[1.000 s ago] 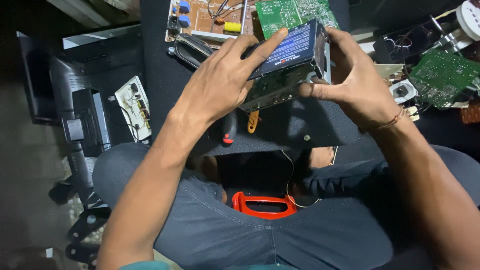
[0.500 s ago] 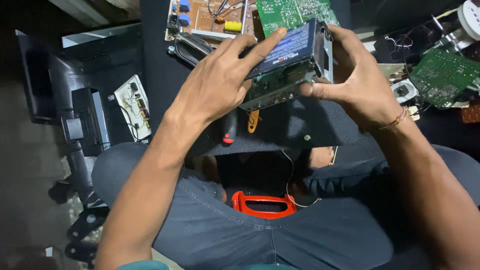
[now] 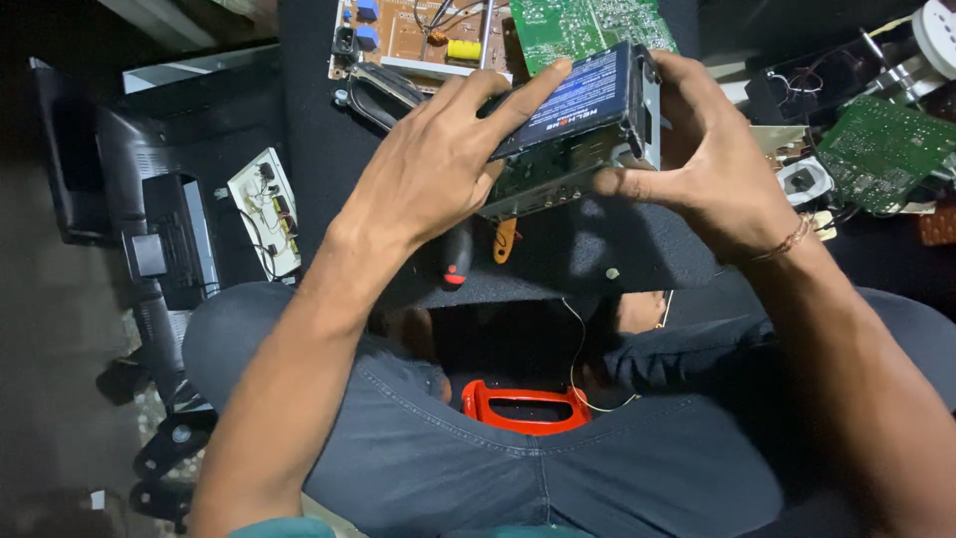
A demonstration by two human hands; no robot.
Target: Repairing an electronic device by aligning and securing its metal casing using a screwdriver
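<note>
Both my hands hold a boxy metal electronic unit (image 3: 583, 139) with a lit blue screen on its tilted top face. My left hand (image 3: 438, 169) lies over its left side, with the index finger stretched across the screen. Gripping the right end and lower edge is my right hand (image 3: 702, 164), a thin thread band at its wrist. The unit hangs above a dark work board (image 3: 607, 249) over my lap.
Green circuit boards (image 3: 588, 25) and a brown one (image 3: 418, 35) lie at the back; another green board (image 3: 881, 149) sits right. A red-tipped screwdriver (image 3: 456, 259) and an orange-handled tool (image 3: 505, 239) rest on the board. A white wired plate (image 3: 264, 209) lies left. A red handle (image 3: 523, 406) shows between my legs.
The unit and both hands stay almost where they were. My left index finger has slid slightly farther across the screen.
</note>
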